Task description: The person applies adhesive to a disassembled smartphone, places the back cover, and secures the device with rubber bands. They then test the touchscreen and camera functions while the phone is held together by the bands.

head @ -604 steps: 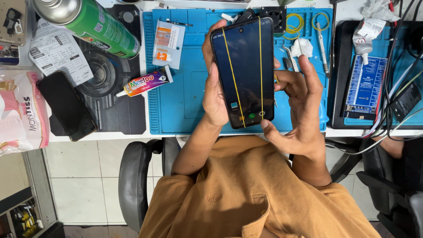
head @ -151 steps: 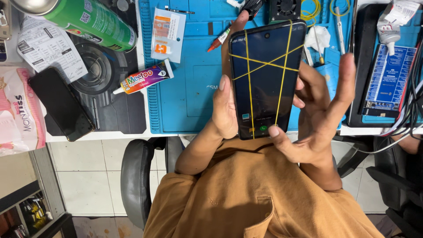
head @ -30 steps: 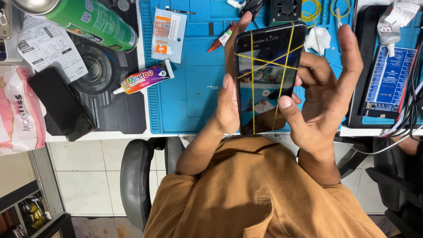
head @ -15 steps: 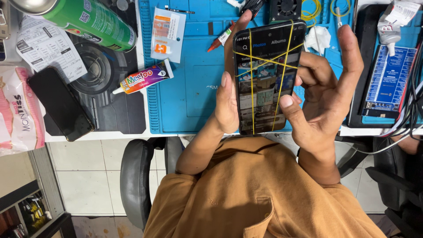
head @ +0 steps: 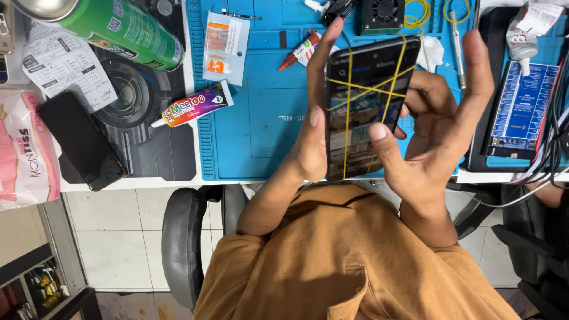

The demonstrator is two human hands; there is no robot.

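Here the left hand (head: 311,139) grips the edge of a dark smartphone (head: 367,106) bound with crossed yellow rubber bands (head: 379,89), held above the blue work mat (head: 261,118). The right hand (head: 438,136) cradles the other edge, fingers spread, thumb on the lit screen. This looks like testing the display; the next touch calls for light pressure. A glue tube (head: 192,105) lies left of the hands.

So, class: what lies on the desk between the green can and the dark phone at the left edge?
Head view: a printed paper sheet lies between the green can and the dark phone.
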